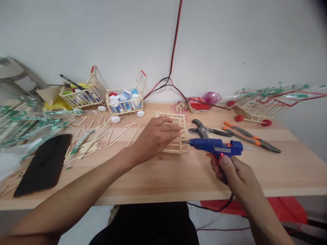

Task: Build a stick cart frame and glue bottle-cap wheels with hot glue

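Observation:
My right hand [231, 170] is wrapped round the handle of a blue glue gun [217, 146], whose small red light glows. The gun points left, and its nozzle is at the near right corner of a small frame of wooden sticks [182, 131]. Over the frame's left part lies my left hand [160, 134], holding it with the fingers reaching across to its right side. The thumb and part of the frame are hidden behind that hand. A glue stick [249, 148] pokes out of the gun's back end.
Cutting pliers [201, 129] and orange-handled pliers [251, 136] lie right of the frame. Stick carts [125, 102] stand along the wall, one with red wheels [265, 122]. Loose sticks [89, 148] and a phone [43, 165] lie left. A red dish [198, 104] sits behind.

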`<move>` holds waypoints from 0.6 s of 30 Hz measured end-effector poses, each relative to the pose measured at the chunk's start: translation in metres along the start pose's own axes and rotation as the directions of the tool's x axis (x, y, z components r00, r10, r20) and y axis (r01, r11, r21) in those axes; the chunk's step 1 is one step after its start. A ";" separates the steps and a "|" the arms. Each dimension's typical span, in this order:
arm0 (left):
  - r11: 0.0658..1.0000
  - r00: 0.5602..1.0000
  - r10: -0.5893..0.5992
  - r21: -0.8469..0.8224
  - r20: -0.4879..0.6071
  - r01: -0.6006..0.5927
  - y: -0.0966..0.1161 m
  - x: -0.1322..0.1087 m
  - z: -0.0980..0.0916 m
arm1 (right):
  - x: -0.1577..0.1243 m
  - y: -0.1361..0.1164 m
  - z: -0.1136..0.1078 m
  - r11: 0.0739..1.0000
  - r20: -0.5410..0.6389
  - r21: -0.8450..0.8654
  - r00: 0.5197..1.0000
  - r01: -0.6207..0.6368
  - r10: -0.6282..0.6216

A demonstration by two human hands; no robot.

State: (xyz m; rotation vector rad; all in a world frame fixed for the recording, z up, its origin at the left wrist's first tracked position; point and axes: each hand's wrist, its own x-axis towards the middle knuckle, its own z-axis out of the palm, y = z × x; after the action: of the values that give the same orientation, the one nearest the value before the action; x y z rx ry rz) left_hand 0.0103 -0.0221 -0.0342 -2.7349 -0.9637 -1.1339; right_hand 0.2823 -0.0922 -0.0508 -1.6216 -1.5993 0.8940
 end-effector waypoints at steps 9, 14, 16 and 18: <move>1.000 1.000 0.016 0.012 -0.009 -0.016 -0.002 -0.001 0.001 | 0.000 0.001 -0.001 0.999 -0.022 -0.042 0.999 0.029 -0.029; 1.000 1.000 0.013 0.013 -0.004 -0.013 -0.002 -0.001 0.001 | 0.000 0.000 -0.001 0.999 -0.019 -0.029 0.999 0.030 -0.030; 1.000 1.000 0.013 0.013 -0.002 -0.013 -0.002 -0.001 0.001 | 0.000 0.001 -0.001 1.000 -0.015 -0.024 1.000 0.020 -0.020; 1.000 1.000 0.017 0.012 -0.007 -0.017 -0.002 -0.001 0.001 | 0.000 0.001 -0.001 1.000 -0.008 -0.027 1.000 0.017 -0.017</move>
State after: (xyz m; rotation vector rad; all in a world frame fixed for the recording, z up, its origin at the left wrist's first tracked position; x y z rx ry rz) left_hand 0.0093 -0.0207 -0.0359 -2.7227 -0.9411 -1.1304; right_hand 0.2836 -0.0919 -0.0515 -1.6256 -1.6235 0.8600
